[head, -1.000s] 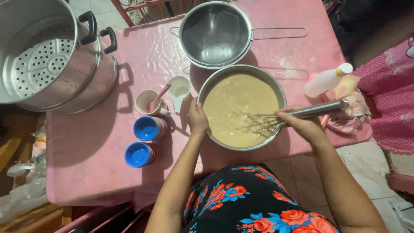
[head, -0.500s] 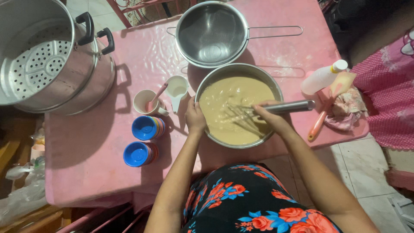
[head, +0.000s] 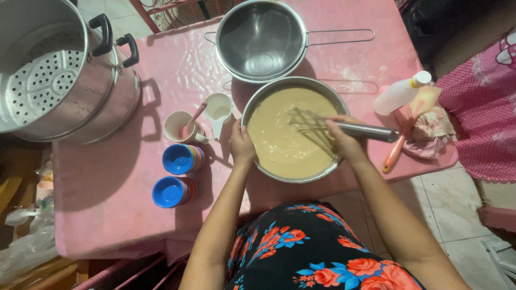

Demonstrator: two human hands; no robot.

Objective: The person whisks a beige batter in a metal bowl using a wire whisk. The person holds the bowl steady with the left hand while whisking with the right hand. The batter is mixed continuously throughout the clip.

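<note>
Mid-stir: the right hand (head: pixel 344 140) is closed around the steel handle of a whisk (head: pixel 314 124), whose wires sit in tan batter that fills the metal mixing bowl (head: pixel 257 104). The left hand (head: pixel 242 145) is clamped on the bowl's near-left rim, steadying it. The batter looks fairly smooth, so the beating seems well along; the next stroke calls for a firm hold on the rim so nothing slops over.

The counter (head: pixel 107 188) is pink and dusted with flour. On it sit a metal strainer (head: pixel 262 40) just behind the bowl, a large steamer pot (head: pixel 59 80) far left, two stacks of blue cups (head: pixel 177 174), a squeeze bottle (head: pixel 400 94) and a pink spatula (head: pixel 411 121). A tiled floor (head: pixel 457 215) shows below.
</note>
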